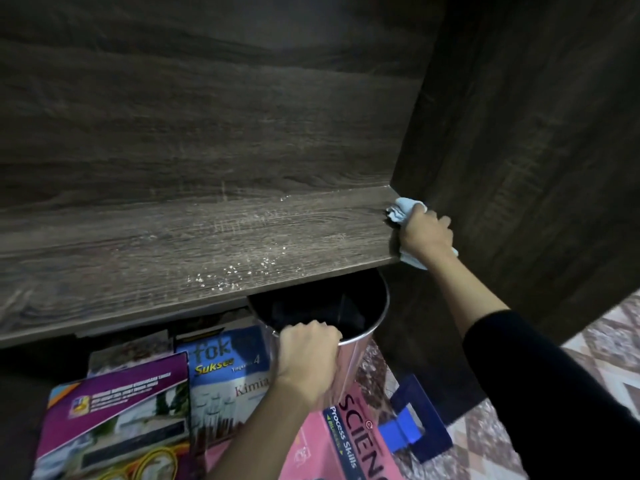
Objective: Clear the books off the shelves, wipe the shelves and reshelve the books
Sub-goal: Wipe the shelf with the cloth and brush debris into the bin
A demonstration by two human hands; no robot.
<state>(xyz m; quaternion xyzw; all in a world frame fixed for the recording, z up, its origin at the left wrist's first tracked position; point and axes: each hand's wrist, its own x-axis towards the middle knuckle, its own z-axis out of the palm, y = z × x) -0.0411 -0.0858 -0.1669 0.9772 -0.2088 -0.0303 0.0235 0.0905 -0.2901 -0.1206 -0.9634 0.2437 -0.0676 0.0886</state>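
My right hand [427, 233] clutches the cloth [403, 207] at the shelf's [138, 244] right end. The white crumbs [228, 271] lie to its left, near the front edge. My left hand [308, 355] grips the bin [349, 368] by its rim just under that edge, with the books [228, 375] piled below.

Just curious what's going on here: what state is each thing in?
Shelf: bare of books, dusted with white specks.
Cloth: bunched, held on the shelf's right end by the right hand.
Bin: open, under the shelf edge, left hand gripping its rim.
Books: lying flat below.
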